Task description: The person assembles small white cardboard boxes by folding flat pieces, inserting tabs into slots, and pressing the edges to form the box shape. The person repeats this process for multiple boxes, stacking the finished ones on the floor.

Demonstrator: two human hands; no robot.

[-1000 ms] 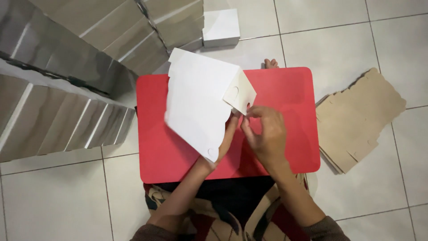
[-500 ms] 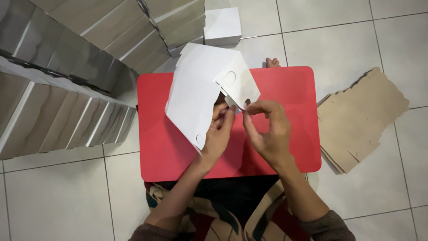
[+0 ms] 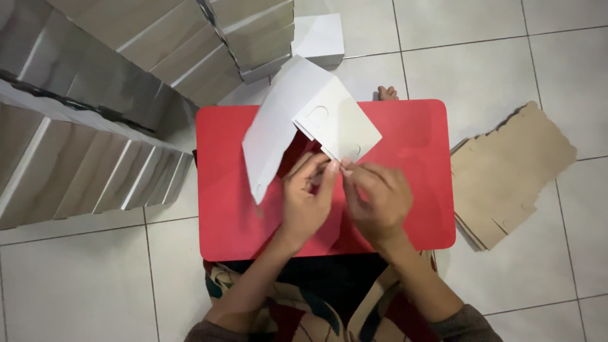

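A: Over the red table point(image 3: 405, 126), what do you have?

B: I see both hands meeting at the near corner of a white box point(image 3: 297, 126), half folded, held tilted above the tabletop. Left hand point(image 3: 306, 201) has fingers curled, thumb and forefinger pinched on the flap edge. Right hand point(image 3: 378, 199) is pinched the same way on that corner, just beside the left, fingertips touching.

A: Box details?

B: One long white panel slants down to the left; a squarer flap point(image 3: 339, 126) with round cut-outs sits on top, pointing right.

A: Around it?

B: Brown flat cardboard sheets point(image 3: 513, 171) lie stacked on the tiled floor point(image 3: 506, 50), right of the table. Rows of folded boxes point(image 3: 95, 114) fill the left. A small white box point(image 3: 320, 38) sits beyond the table. Toes point(image 3: 387, 93) peek past the far edge.
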